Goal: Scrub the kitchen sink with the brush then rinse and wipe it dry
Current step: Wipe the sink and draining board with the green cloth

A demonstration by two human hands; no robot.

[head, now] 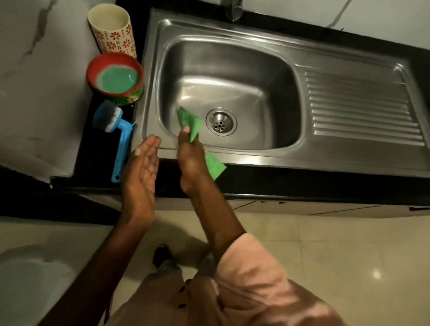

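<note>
A steel sink (284, 40) with a drain (221, 122) in its basin and a ribbed drainboard (362, 107) on the right is set in a black counter. My right hand (191, 160) grips a green cloth (189, 122) over the sink's front rim, one end reaching into the basin beside the drain, the other end hanging behind the hand. My left hand (143, 162) hovers open, palm turned right, at the sink's front left corner, holding nothing. A blue brush (114, 127) lies on the counter left of the sink.
A red bowl (115, 76) of green liquid and a flower-patterned cup (114, 29) stand on the counter left of the sink. The tap (235, 1) hangs over the basin's back edge. A marble wall rises at left and behind. Tiled floor lies below.
</note>
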